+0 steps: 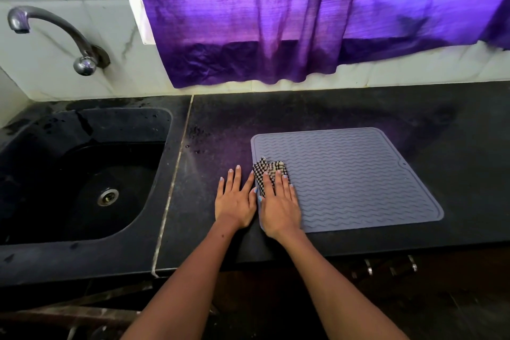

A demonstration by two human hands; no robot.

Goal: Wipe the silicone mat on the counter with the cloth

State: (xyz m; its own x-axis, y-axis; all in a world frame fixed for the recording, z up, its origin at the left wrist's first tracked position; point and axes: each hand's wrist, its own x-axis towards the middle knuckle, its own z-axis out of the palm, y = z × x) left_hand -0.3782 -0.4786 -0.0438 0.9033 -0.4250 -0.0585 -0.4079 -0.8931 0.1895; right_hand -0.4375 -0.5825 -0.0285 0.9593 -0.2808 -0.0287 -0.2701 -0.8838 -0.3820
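Right hand (280,205) hides most of cloth (269,171), seemingly pressing it.

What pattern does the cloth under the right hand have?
The cloth has a small black-and-white check, seen in the head view.

The mat (358,179) lies on the counter (331,110), right of the sink (82,174). The cloth (269,172) sits on the mat's left edge.
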